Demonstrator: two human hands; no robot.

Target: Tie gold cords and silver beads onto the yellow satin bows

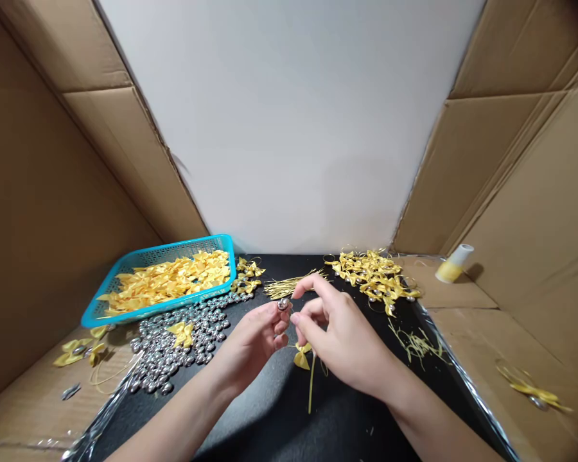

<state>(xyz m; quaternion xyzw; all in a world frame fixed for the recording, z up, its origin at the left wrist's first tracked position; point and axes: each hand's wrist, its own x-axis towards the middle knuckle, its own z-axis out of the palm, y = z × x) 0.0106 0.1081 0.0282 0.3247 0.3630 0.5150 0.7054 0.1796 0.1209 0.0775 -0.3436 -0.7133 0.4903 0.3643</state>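
Note:
My left hand [255, 337] pinches a small round silver bell [283, 304] between thumb and fingertips. Close against it on the right is my right hand [330, 327], fingers bent, with its thumb and index fingertips near the bell. What those fingers grip, if anything, is too small to make out. Below the right hand a yellow ribbon bow [302, 358] shows, along with a gold cord [311, 388] whose upper part is hidden by the hand. I cannot tell whether bow and cord hang or lie on the black surface.
A turquoise basket [118, 319] of yellow bows stands at the left, behind many silver bells [192, 340]. Gold ties [289, 285] lie centre back. Finished-looking bows with bells [366, 273] are piled right, near cord scraps [419, 344] and a thread spool [455, 264]. Cardboard walls flank both sides.

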